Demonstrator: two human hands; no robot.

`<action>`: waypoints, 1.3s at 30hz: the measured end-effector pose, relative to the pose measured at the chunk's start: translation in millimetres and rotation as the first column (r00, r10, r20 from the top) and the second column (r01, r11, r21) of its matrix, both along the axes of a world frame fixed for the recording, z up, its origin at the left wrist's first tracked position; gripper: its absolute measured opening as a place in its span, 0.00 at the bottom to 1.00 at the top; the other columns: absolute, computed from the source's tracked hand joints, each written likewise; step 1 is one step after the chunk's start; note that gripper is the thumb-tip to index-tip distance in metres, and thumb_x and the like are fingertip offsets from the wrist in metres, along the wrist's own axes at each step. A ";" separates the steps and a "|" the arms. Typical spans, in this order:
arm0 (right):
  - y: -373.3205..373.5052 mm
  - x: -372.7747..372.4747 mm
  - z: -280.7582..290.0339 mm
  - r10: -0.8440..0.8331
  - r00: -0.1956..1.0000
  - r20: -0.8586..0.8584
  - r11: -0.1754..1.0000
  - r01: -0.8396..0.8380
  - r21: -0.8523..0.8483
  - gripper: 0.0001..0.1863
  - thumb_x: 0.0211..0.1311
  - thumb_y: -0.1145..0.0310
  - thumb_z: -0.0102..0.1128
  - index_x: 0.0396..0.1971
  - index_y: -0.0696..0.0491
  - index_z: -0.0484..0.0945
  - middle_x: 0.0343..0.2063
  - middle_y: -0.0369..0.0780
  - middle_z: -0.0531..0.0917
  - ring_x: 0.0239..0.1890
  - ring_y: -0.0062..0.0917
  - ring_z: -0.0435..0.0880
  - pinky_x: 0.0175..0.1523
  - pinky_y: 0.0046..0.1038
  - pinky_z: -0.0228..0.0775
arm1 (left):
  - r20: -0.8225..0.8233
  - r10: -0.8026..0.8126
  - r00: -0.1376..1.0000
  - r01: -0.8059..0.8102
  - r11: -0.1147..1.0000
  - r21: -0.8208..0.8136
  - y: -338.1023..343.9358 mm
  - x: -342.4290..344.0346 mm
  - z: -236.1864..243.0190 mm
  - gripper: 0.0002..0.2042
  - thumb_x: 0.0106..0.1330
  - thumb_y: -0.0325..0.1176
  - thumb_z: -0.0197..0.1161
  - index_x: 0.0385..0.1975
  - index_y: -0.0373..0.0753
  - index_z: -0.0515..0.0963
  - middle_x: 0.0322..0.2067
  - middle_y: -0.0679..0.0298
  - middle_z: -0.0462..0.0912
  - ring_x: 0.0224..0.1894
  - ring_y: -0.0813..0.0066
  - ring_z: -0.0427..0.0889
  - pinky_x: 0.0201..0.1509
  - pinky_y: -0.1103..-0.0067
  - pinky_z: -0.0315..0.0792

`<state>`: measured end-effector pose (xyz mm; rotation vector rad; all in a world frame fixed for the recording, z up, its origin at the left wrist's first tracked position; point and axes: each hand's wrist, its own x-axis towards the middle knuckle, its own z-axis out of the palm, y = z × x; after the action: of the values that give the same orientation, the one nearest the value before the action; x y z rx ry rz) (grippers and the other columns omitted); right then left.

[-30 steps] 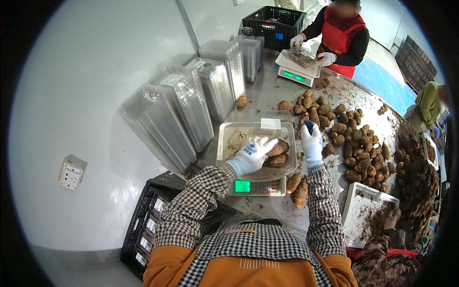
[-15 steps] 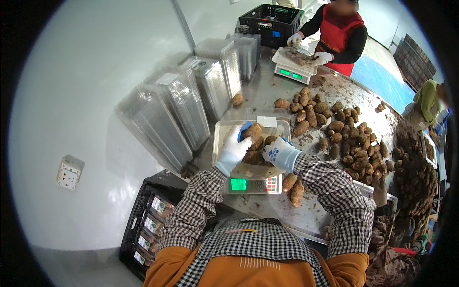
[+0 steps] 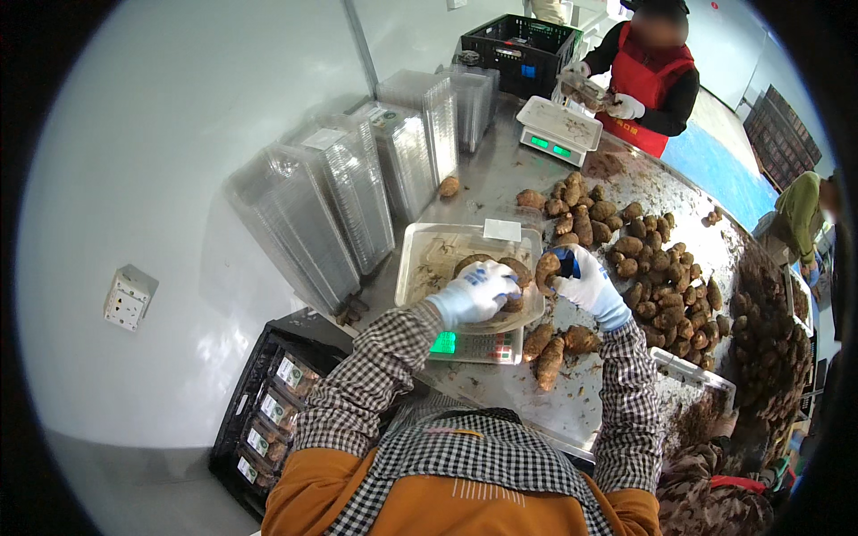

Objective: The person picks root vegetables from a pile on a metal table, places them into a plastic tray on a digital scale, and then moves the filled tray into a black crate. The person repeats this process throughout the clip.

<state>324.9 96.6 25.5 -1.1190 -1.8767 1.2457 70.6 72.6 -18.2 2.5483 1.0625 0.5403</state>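
Brown taros [image 3: 515, 269] lie in a shallow clear plastic tray [image 3: 420, 234] on a white digital scale [image 3: 488, 348] in front of me. My left hand [image 3: 483, 290], in a white and blue glove, is curled over taros in the tray, its fingertips partly hidden. At the tray's right rim, my right hand [image 3: 585, 284], gloved alike, is closed round a single taro [image 3: 546, 272]. Several loose taros [image 3: 550, 362] rest on the metal table right of the scale. The scale's green display is partly covered by my left sleeve.
Stacked clear trays [image 3: 313, 188] stand left of the scale. Heaped taros [image 3: 666, 277] spread over the table's right side. A black crate [image 3: 259, 406] of packed trays sits at lower left. Across the table, a person in a red apron [image 3: 645, 85] holds a filled tray beside another scale [image 3: 559, 129].
My right hand has moved right, out of the tray, with a taro. My left hand has shifted right over the taros. The person opposite has lifted a tray off their scale.
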 end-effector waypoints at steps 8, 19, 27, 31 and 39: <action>3.1 -32.2 6.8 0.056 0.984 0.168 0.961 -0.098 0.257 0.25 0.47 0.66 0.64 0.45 0.63 0.73 0.32 0.46 0.78 0.36 0.34 0.79 0.43 0.31 0.72 | 0.650 0.612 0.450 -0.331 0.791 -0.515 2.4 -26.3 6.3 0.10 0.69 0.25 0.56 0.48 0.34 0.79 0.36 0.66 0.82 0.36 0.81 0.78 0.41 0.85 0.73; -7.7 -65.8 17.2 0.084 0.763 0.641 0.935 -0.282 0.213 0.26 0.50 0.57 0.61 0.46 0.61 0.74 0.44 0.55 0.79 0.43 0.48 0.81 0.50 0.38 0.74 | 0.576 0.528 0.625 -0.305 0.844 -0.442 -12.8 -26.7 -8.0 0.13 0.69 0.27 0.57 0.51 0.33 0.76 0.41 0.61 0.83 0.43 0.75 0.80 0.49 0.80 0.74; -9.3 -45.3 -13.2 0.176 0.813 0.555 0.941 -0.305 0.147 0.26 0.49 0.59 0.66 0.45 0.62 0.75 0.38 0.52 0.82 0.44 0.46 0.81 0.52 0.39 0.72 | 0.450 0.472 0.758 -0.169 0.808 -0.564 -6.6 -15.3 4.3 0.21 0.67 0.33 0.61 0.59 0.34 0.71 0.50 0.49 0.79 0.55 0.60 0.78 0.61 0.70 0.69; -0.9 -55.8 -26.3 0.001 0.897 0.442 0.889 -0.203 0.410 0.25 0.49 0.56 0.67 0.42 0.59 0.77 0.36 0.50 0.82 0.41 0.42 0.82 0.48 0.39 0.73 | 0.346 0.251 0.904 -0.147 0.942 -0.300 -4.6 -5.7 -7.6 0.28 0.63 0.36 0.66 0.62 0.34 0.68 0.56 0.49 0.72 0.61 0.56 0.70 0.68 0.68 0.60; -1.6 -63.7 -47.1 -0.122 0.969 0.215 0.870 0.000 0.493 0.17 0.54 0.65 0.63 0.43 0.57 0.78 0.32 0.46 0.83 0.37 0.41 0.82 0.45 0.38 0.74 | 0.043 0.452 0.891 -0.433 0.875 -0.215 -8.5 -15.4 -6.8 0.18 0.61 0.36 0.64 0.47 0.35 0.72 0.46 0.50 0.76 0.51 0.50 0.75 0.55 0.64 0.69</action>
<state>261.2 95.0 -21.6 -1.0649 -2.1525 0.5529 55.3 64.1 -25.0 2.0842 1.5925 0.6205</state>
